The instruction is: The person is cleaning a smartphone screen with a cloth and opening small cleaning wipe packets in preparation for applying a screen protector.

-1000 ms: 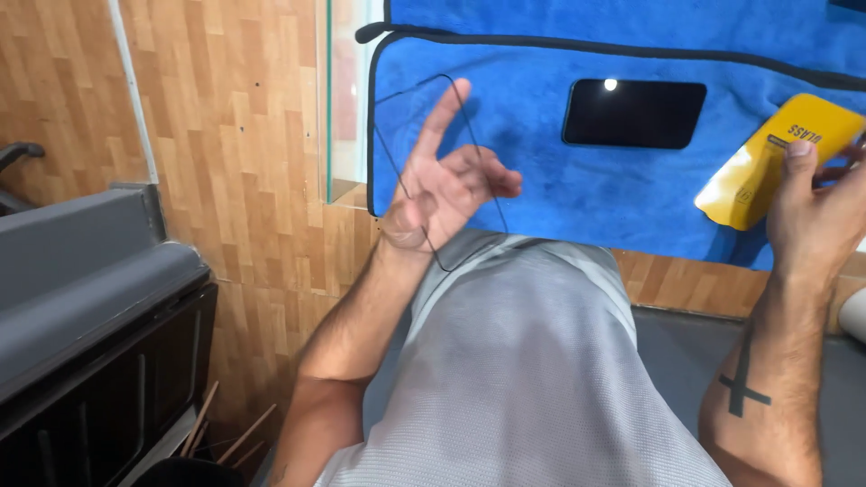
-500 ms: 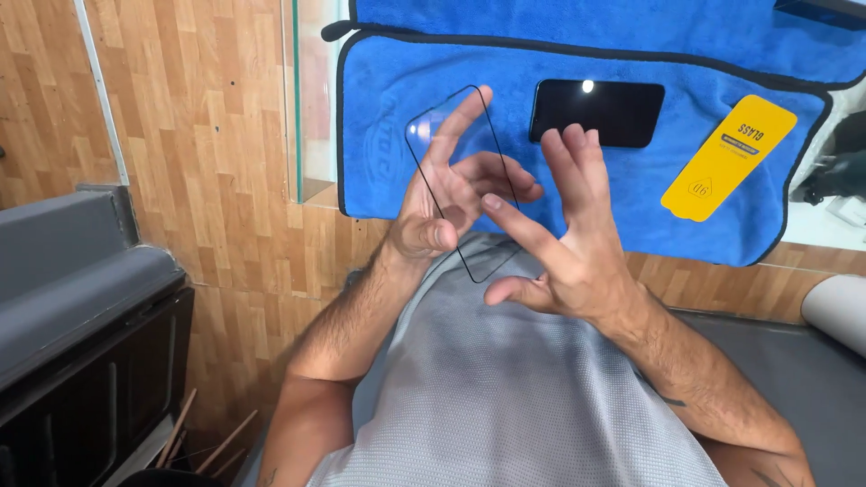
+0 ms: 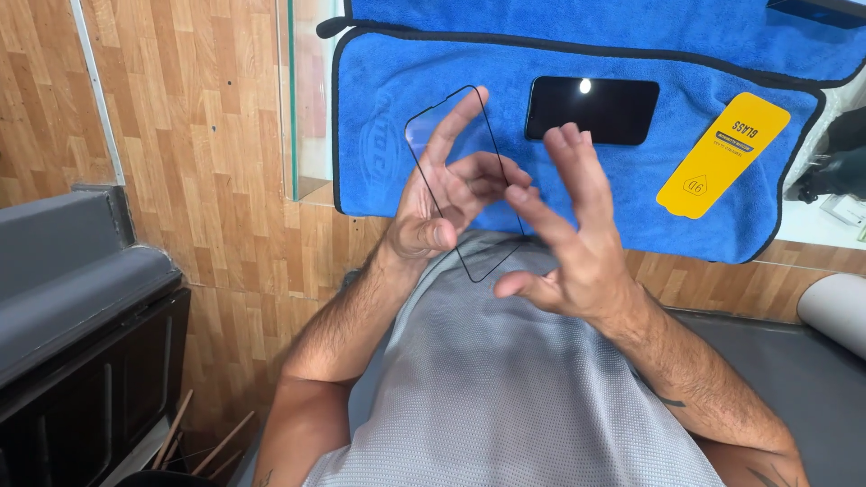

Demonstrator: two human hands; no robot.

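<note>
I see my left hand (image 3: 446,194) raised over my lap, loosely curled, with a thin clear screen protector (image 3: 465,185) with a black border held by its edges between thumb and fingers, the index finger stretched up along its left side. The glass stands tilted, its far end over the near left part of the blue towel (image 3: 397,108) and its near corner hanging above my grey shirt (image 3: 505,397). My right hand (image 3: 564,239) is just to the right, fingers spread and empty, fingertips close to the right edge of the glass; I cannot tell whether they touch it.

On the towel, farther off, a black phone (image 3: 591,110) lies screen up, and to the right of it a yellow packet (image 3: 722,153). The towel covers a glass-edged worktop (image 3: 302,99).

As I judge it, the risk is the grip: the sheet is held by few fingers at its edge, so a slip could drop it onto my lap or the floor. A fingertip brushing its face could leave smears or dust, and squeezing unevenly could flex and crack it.
</note>
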